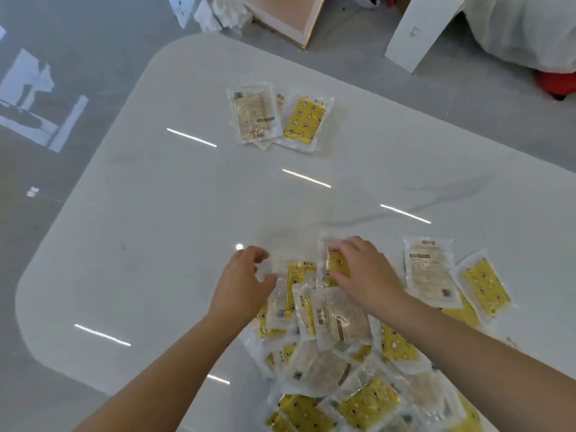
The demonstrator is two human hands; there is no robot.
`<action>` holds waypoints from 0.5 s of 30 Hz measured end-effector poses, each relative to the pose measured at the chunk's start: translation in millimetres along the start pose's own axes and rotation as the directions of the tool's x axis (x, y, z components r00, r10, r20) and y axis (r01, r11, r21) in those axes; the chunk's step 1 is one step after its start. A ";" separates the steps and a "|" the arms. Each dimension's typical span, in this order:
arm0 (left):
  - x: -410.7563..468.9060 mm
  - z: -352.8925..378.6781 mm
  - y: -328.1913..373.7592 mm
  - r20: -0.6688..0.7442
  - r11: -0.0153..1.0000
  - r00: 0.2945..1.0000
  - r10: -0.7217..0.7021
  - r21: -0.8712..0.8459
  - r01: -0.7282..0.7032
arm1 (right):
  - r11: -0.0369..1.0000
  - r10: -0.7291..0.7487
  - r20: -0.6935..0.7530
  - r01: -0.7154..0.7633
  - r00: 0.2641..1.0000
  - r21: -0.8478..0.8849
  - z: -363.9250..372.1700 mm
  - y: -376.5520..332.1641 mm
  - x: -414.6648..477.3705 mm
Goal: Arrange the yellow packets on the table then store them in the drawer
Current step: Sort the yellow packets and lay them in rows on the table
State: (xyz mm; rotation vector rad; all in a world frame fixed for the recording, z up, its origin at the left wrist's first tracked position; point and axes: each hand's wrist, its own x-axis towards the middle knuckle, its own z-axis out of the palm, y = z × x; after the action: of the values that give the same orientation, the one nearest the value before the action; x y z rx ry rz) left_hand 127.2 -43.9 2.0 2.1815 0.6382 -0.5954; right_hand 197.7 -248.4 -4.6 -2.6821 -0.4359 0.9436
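A loose heap of several yellow packets (352,363) in clear wrappers covers the near right part of the white table (149,244). My right hand (363,272) pinches one yellow packet (335,265) at the heap's far edge. My left hand (246,279) hovers just left of the heap, fingers curled apart and touching a clear wrapper edge, holding nothing. A small stack of packets (277,118) lies at the far middle of the table, one face down beside one yellow face up. The drawer is not in view.
Two more packets (452,275) lie at the right of the heap. Beyond the table's far edge stand a wooden-framed board (290,17), a white box (420,32), crumpled white paper (224,14) and a white covered bundle (530,29) on the grey floor.
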 end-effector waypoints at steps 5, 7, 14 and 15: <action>-14.6 28.6 4.6 -0.017 0.982 0.993 -0.121 -0.145 0.117 | 0.987 -0.063 -0.094 0.048 0.994 -0.151 5.6 11.8 0.7; -13.1 33.3 10.2 -0.037 0.954 0.982 -0.187 -0.246 0.173 | 0.980 -0.057 -0.122 0.032 0.991 -0.198 6.1 13.6 5.3; 0.0 42.8 12.1 -0.074 0.942 0.977 -0.202 -0.287 0.173 | 0.984 0.053 -0.181 -0.082 0.982 -0.157 -2.8 18.1 19.9; 1.1 41.4 11.9 -0.060 0.935 0.978 -0.197 -0.311 0.170 | 0.980 0.073 -0.168 -0.102 0.983 -0.171 -4.9 17.5 21.5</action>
State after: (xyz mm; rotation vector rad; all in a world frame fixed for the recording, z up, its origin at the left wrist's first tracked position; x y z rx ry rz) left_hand 126.7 -82.7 -16.7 1.8788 0.9272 -0.4602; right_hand 220.2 -257.3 -18.9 -2.9352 -0.3861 0.7328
